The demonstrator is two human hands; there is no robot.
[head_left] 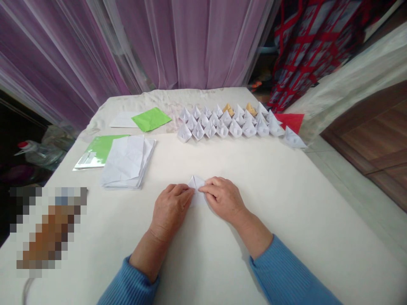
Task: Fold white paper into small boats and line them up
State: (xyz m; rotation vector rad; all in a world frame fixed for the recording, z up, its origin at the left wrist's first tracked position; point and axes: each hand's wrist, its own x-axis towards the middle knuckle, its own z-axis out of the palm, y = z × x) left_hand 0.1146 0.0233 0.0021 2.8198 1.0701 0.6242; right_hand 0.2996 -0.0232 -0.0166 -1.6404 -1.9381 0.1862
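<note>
A small sheet of white paper, folded to a point at its far end, lies on the table between my hands. My left hand presses on its left edge, thumb and fingers closed together. On the right edge, the fingers of my right hand are bent and closed against the paper. Part of the paper is hidden under the fingertips. Beyond it stand rows of folded paper boats, mostly white with a couple in yellow-brown.
A stack of white paper sheets lies left of my hands, beside a green pack in clear wrapping. Farther back is a loose green sheet. Red paper sits behind the boats. A blurred patch covers something at the left.
</note>
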